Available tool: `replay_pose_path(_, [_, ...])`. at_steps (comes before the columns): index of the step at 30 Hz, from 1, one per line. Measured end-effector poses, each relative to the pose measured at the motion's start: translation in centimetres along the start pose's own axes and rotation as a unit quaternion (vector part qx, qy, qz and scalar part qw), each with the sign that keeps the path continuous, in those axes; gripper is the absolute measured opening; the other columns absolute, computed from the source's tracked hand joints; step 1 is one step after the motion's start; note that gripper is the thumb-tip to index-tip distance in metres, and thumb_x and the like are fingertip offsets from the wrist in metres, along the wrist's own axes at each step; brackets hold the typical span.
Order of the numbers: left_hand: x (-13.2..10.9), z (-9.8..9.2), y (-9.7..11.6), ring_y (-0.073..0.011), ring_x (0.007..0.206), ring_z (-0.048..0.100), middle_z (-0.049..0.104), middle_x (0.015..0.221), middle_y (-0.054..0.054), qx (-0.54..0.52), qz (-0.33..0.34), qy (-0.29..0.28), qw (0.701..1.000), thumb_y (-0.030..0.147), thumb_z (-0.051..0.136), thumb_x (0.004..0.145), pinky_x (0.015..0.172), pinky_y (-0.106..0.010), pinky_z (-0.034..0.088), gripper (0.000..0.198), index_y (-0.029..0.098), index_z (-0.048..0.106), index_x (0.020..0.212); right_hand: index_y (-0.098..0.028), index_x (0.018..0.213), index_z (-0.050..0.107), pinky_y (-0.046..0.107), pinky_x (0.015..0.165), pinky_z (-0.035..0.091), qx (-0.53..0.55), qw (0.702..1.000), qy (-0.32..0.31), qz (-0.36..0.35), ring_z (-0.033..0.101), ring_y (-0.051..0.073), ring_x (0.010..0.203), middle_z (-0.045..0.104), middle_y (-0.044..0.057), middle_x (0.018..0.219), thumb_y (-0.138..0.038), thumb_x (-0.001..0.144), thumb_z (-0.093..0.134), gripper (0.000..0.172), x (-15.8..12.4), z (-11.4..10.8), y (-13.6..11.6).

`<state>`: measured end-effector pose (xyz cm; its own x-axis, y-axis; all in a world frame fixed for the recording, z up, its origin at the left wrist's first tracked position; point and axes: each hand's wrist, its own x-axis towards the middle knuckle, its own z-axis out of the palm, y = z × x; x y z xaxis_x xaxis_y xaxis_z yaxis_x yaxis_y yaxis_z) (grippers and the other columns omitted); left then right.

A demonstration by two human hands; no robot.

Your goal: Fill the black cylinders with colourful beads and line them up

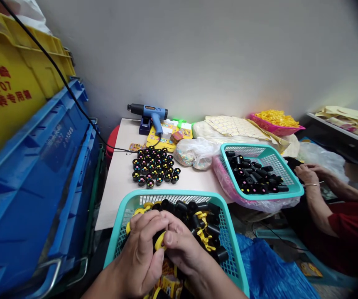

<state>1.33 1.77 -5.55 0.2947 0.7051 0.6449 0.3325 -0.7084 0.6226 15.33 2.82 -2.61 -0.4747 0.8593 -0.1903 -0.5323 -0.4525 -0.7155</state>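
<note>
My left hand (143,245) and my right hand (185,245) meet over the near turquoise basket (179,192), fingers curled around a yellow plastic cap (160,241). My right thumb presses on the cap's edge. Whatever else sits inside the cupped fingers is mostly hidden. Beneath my hands, the basket holds black plastic cylinders (214,229), yellow plastic caps with tabs (204,237) and small printed packets (170,284). Beyond the basket's far rim, rows of small black cups (154,166) with coloured bits inside stand close together on the table (116,187).
A blue heat gun (154,114) rests at the back left. Plastic bags of coloured beads (194,153) lie mid-table. A second turquoise basket (294,189) holds black cylinders. At right, a co-worker's hands (310,172) are busy. Stacked blue crates (26,187) border the left.
</note>
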Motion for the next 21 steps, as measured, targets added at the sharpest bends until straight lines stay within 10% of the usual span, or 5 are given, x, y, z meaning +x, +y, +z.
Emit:
replay_pose_path(8, [0.8,-1.4,-0.2,-0.0262,0.108,0.052,0.059,0.106,-0.007,-0.128,-0.019,-0.044,0.991,0.040,0.028,0.098,0.099,-0.048,0.036,0.043,0.031,0.021,0.139,-0.015,0.096,0.066,0.025,0.073,0.040,0.014,0.991,-0.126,0.051,0.050,0.014,0.075,0.055,0.003,0.085,-0.056,0.054,0.084,0.061,-0.1,-2.8,-0.3])
replay_pose_path(14, [-0.4,-0.1,-1.4,-0.0281,0.115,0.051,0.056,0.124,-0.011,0.038,0.014,-0.080,0.996,0.025,0.051,0.090,0.102,-0.046,0.036,0.048,0.027,0.034,0.136,-0.017,0.094,0.072,0.042,0.095,0.040,-0.132,0.987,-0.052,-0.080,0.054,0.030,0.106,0.062,0.012,0.106,-0.075,0.062,0.067,0.067,0.4,-0.8,0.4])
replay_pose_path(21, [0.4,-0.8,-0.5,-0.0268,0.110,0.056,0.060,0.119,-0.010,0.052,0.014,-0.046,0.997,0.019,0.049,0.086,0.099,-0.042,0.040,0.058,0.024,0.032,0.142,-0.019,0.126,0.060,0.042,0.096,0.040,-0.253,0.962,-0.080,-0.068,0.056,0.028,0.108,0.061,0.012,0.117,-0.077,0.075,0.053,0.078,-0.7,-1.8,-0.5])
